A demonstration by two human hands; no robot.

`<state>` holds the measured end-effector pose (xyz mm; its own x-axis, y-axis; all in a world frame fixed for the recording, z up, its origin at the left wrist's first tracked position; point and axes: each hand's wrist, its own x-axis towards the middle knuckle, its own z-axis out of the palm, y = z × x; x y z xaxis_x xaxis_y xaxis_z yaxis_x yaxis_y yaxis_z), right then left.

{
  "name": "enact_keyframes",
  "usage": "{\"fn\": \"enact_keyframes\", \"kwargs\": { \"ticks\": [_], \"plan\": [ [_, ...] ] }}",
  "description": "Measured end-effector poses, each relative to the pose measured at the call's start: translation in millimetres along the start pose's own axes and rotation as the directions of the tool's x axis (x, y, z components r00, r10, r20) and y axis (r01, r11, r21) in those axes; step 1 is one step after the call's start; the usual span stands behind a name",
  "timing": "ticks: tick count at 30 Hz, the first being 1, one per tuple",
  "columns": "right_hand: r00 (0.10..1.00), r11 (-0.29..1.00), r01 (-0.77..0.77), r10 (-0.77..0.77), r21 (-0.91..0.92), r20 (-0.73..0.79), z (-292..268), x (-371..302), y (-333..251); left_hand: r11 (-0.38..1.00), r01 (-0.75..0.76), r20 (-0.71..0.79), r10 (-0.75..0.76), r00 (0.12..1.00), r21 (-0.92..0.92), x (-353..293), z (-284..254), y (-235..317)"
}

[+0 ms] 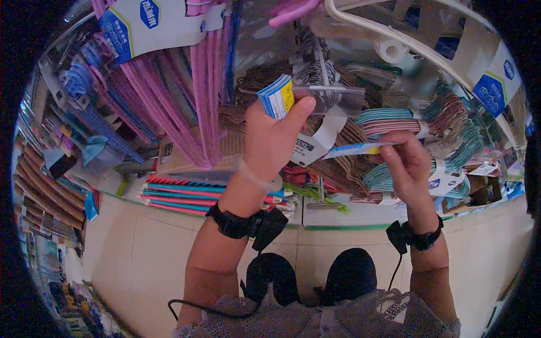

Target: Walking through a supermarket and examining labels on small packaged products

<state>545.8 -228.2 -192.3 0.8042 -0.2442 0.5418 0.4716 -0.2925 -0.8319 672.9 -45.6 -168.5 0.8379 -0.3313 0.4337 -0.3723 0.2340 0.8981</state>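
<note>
"Okay so, what's around the person here?"

"Biggest first: pale tiled floor [141, 242] below, then a shop display. Long pink hangers [169, 112] hang on the left, brown hangers [344, 169] are bunched in the middle, and teal hangers [389, 176] are on the right."

"And the hands?"

"Left hand [270, 132] is up near the middle, fingers closed round a stack of cards [276, 97], thumb out to the side. Right hand [404, 163] is lower and to the right, thumb and finger pinched tight on a single card [350, 150]. Can't tell what its other fingers are doing."

"Which way does that one lie?"

"Long axis runs roughly sideways, free end pointing left from the right fingertips, below the left hand and apart from the stack. Right hand's clearly nearer, it's got the thing. There's also a clear plastic holder [350, 102] above it, right by the left thumb; can't tell if they touch."

"Looks like?"

"Thin, flat, nearly edge-on: pale blue and white, with a yellow patch by the pinch. Stack's blue, white and yellow too."
</note>
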Motion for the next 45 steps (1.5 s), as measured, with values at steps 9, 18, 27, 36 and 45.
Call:
{"fn": "enact_keyframes", "kwargs": {
  "ticks": [9, 18, 27, 36, 45],
  "plan": [
    [0.769, 0.336, 0.606, -0.480, -0.721, 0.423, 35.5, 30.6, -41.2, 0.999, -0.035, 0.019, 0.035, 0.999, 0.012, -1.4, -4.0, 4.4],
    [0.748, 0.284, 0.583, -0.555, -0.761, 0.366, 48.7, 31.3, -40.9, 0.967, 0.106, 0.135, -0.076, 0.988, -0.230, -5.5, -8.6, 3.4],
    [0.765, 0.283, 0.557, -0.541, -0.781, 0.349, 54.3, 23.9, -43.1, 0.876, 0.191, 0.202, -0.110, 0.973, -0.442, -9.8, -6.9, 3.7],
    [0.841, 0.630, 0.463, -0.534, -0.623, 0.086, 41.6, 29.2, -52.4, 0.914, 0.171, 0.194, -0.104, 0.975, -0.368, -6.7, -8.6, -2.1],
    [0.964, 0.990, 0.128, -0.112, 0.053, -0.243, 33.5, 45.0, -51.1, 0.916, 0.122, 0.145, -0.071, 0.987, -0.381, -11.3, -7.2, -0.7]
  ]
}}
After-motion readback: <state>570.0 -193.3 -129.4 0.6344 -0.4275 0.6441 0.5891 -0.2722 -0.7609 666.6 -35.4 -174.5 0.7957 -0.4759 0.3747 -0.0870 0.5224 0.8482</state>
